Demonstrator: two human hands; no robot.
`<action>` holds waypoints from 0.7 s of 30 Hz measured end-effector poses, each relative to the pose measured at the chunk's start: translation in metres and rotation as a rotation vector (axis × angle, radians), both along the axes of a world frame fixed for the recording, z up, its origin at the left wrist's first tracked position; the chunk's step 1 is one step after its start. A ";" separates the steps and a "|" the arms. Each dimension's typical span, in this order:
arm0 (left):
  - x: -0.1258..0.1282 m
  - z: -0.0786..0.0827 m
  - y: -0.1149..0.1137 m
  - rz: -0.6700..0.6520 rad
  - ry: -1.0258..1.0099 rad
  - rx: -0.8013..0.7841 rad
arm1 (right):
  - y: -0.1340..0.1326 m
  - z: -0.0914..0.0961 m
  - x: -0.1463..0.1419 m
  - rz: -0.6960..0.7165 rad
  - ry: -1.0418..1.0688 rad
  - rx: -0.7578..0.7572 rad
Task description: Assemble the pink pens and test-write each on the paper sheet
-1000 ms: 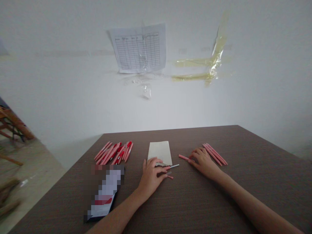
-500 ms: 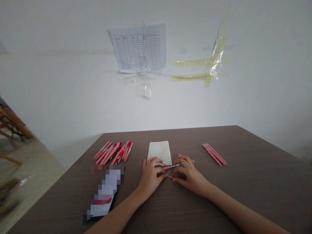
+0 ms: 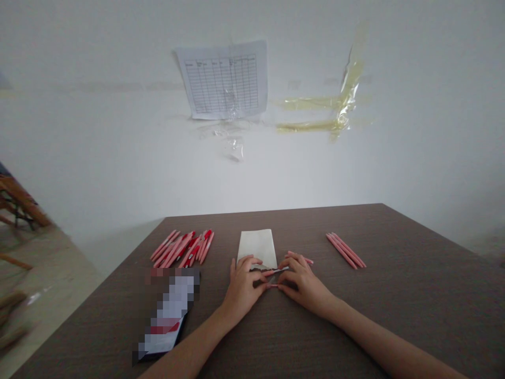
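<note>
In the head view, my left hand pinches one end of a thin pink pen part between thumb and forefinger. At its other end, my right hand closes thumb and forefinger on the same part. Just beyond the pinch, a pink-and-white pen piece lies between the hands. Another pink pen piece shows partly behind my right fingers. A cream paper pad lies past my left fingertips, its near edge partly covered by them. Fine details of the held part are too small to make out.
To the left is a heap of pink and red pens, with a blurred-out phone-like object nearer me. Several pink pen barrels lie together on the right. The dark table meets a white wall with a taped sheet.
My right thumb and forefinger have moved slightly left, closing on the end of the pink pen part. My left hand holds nearly the same place, and the view has shifted a little.
</note>
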State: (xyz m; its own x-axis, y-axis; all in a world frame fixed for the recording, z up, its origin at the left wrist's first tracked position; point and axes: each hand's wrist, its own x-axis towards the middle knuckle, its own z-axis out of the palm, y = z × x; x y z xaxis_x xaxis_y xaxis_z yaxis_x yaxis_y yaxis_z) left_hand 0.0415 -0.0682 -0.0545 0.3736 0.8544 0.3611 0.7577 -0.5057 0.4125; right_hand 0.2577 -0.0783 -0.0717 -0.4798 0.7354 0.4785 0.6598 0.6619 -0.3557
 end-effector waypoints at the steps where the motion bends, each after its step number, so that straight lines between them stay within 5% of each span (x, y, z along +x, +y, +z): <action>1: 0.000 0.000 0.000 0.000 0.000 0.003 | 0.001 0.001 0.002 -0.002 -0.001 -0.005; 21: 0.001 0.001 -0.003 -0.033 0.091 0.004 | 0.015 0.011 0.042 -0.031 -0.024 -0.059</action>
State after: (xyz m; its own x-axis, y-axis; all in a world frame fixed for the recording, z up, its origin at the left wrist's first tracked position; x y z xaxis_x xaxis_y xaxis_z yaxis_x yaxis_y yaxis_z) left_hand 0.0423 -0.0716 -0.0532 0.4329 0.8396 0.3280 0.7751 -0.5325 0.3401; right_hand 0.2994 -0.0628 -0.0609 -0.4667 0.7769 0.4226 0.6886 0.6190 -0.3777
